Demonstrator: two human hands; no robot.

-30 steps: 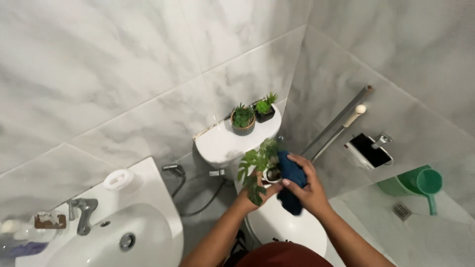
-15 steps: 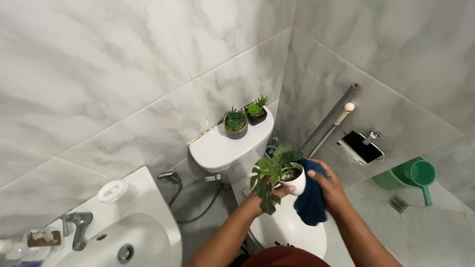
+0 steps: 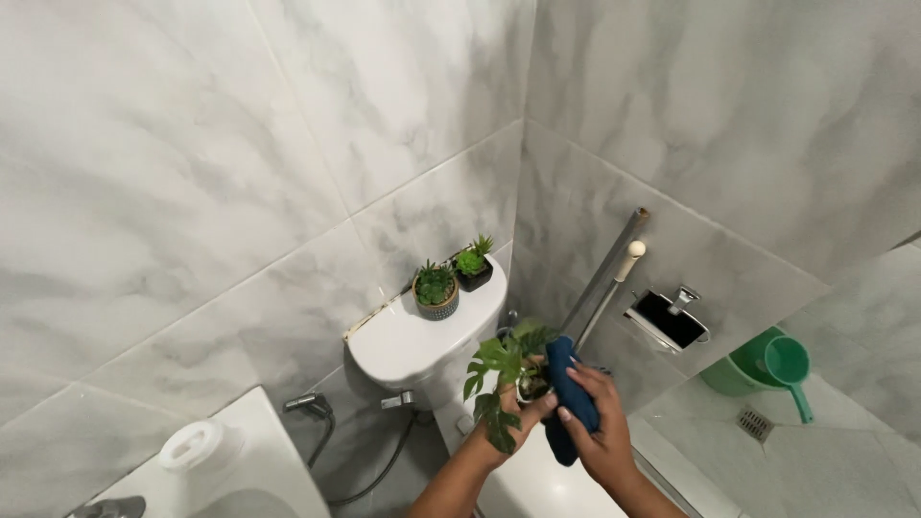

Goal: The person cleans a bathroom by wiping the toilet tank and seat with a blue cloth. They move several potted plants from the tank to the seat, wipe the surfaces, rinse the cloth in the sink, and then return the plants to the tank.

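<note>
**Potted plant held over the toilet, cloth against the pot**

I have both hands together in front of me, low in the view. My left hand (image 3: 513, 411) is closed around a small white pot (image 3: 531, 387) from below and from the side, thumb up against its wall; I judge this grip keeps the pot upright so nothing tips out. The plant (image 3: 499, 379) in it has broad, split green leaves that spill out to the left of the pot and droop over my left wrist.

My right hand (image 3: 600, 432) is clamped on a dark blue cloth (image 3: 572, 403), fingers spread over its outer face, pressing it flat against the right side of the pot. The cloth looks soft and thick, folded into a long pad that hangs below the pot. Held that way it covers most of the pot's curved wall.

Beyond my hands, further from me, stands the toilet tank (image 3: 413, 341), smooth, white and glossy. Two small succulents sit on its lid at the far end: one in a round speckled pot (image 3: 436, 297), one in a dark square pot (image 3: 474, 273).

To the right of my hands a metal rail (image 3: 609, 264) runs up the marbled tile wall, with a white-tipped handle beside it. Further right are a green bucket and dipper (image 3: 777, 364).

To the left, low, is the white edge of a basin counter (image 3: 254, 460).
</note>
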